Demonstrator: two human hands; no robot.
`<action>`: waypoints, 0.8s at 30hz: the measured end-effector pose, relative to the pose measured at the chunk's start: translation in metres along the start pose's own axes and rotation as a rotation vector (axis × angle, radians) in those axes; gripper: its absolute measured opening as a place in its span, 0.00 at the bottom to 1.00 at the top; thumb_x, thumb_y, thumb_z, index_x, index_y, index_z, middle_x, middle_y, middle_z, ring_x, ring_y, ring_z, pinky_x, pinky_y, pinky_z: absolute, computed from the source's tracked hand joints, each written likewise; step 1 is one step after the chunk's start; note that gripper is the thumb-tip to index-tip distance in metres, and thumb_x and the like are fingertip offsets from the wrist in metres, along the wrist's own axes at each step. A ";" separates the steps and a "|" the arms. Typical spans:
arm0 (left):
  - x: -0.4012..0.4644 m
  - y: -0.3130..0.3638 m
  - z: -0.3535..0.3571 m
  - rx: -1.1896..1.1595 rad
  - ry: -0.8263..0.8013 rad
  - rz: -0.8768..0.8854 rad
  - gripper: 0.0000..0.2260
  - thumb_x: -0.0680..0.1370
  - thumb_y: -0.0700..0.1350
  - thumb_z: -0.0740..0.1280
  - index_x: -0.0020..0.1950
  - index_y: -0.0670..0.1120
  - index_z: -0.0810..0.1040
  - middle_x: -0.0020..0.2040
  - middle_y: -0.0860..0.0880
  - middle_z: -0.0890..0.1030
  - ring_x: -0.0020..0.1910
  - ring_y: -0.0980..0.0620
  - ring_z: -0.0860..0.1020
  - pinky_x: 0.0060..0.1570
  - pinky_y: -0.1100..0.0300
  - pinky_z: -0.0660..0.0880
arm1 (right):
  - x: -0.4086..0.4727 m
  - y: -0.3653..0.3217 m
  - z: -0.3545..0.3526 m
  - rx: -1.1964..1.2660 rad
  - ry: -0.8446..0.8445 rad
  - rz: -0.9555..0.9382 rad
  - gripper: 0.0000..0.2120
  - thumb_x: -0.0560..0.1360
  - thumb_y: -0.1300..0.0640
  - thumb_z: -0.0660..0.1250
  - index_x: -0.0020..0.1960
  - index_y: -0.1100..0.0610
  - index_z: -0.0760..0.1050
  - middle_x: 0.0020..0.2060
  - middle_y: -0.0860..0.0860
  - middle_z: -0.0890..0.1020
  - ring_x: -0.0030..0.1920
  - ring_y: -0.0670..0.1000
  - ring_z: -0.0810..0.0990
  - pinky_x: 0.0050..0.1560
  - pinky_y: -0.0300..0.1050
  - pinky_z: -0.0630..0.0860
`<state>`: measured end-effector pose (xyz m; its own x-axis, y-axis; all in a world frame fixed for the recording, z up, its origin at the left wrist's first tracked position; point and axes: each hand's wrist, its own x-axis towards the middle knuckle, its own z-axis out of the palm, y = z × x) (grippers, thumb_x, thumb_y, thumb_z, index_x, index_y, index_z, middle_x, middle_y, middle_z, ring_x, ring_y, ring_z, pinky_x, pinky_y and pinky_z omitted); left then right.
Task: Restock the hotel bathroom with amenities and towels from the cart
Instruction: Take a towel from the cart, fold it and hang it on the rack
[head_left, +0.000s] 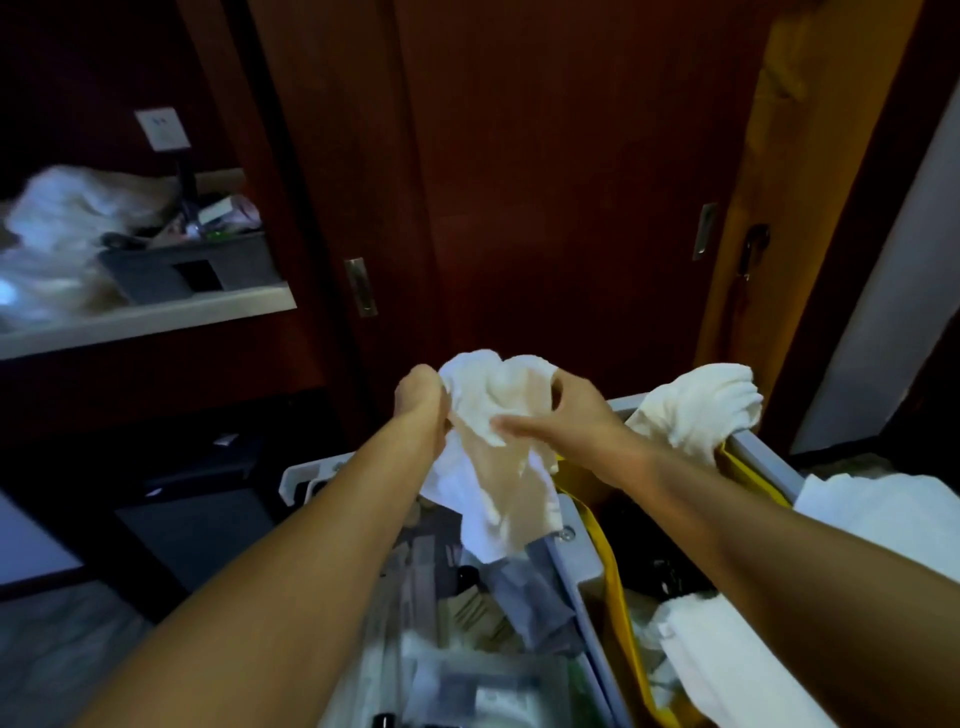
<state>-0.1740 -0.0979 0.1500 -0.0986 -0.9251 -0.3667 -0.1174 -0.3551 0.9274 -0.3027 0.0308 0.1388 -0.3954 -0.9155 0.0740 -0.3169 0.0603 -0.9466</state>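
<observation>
White cloth (493, 441) held up above cart (576, 545), bunched. L hand (421, 397) fisted round its left edge; R hand (566, 415) gripping right side, fingers curled in. Second towel (696, 405) draped on cart's far rim.

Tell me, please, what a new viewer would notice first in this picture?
First, both hands, left and right, gripping a crumpled white cloth at the centre, above the cart. Next, another white towel draped over the cart's far right corner, beside the yellow bag.
</observation>
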 end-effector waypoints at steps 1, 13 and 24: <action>-0.002 0.001 0.000 0.024 0.026 0.017 0.16 0.78 0.45 0.58 0.54 0.38 0.81 0.38 0.42 0.80 0.37 0.43 0.77 0.41 0.55 0.75 | 0.004 0.002 0.002 0.023 0.095 -0.004 0.20 0.68 0.46 0.79 0.57 0.52 0.80 0.48 0.48 0.85 0.50 0.48 0.84 0.50 0.53 0.83; -0.056 0.017 -0.021 0.942 -0.478 1.005 0.37 0.60 0.65 0.78 0.64 0.62 0.66 0.61 0.60 0.72 0.61 0.58 0.72 0.58 0.53 0.76 | 0.023 -0.040 0.004 0.182 0.122 0.317 0.15 0.72 0.47 0.71 0.51 0.56 0.80 0.45 0.56 0.85 0.45 0.59 0.85 0.52 0.59 0.82; -0.042 0.020 -0.024 0.670 -0.289 0.986 0.09 0.70 0.46 0.64 0.43 0.58 0.66 0.46 0.53 0.75 0.43 0.51 0.75 0.43 0.50 0.75 | 0.010 -0.052 -0.007 0.410 -0.280 0.122 0.24 0.71 0.47 0.77 0.63 0.57 0.78 0.56 0.60 0.84 0.55 0.58 0.84 0.54 0.52 0.81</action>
<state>-0.1482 -0.0699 0.1861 -0.6381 -0.6643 0.3892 -0.3447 0.6985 0.6271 -0.2960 0.0214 0.1908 -0.1446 -0.9864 -0.0781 0.1032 0.0635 -0.9926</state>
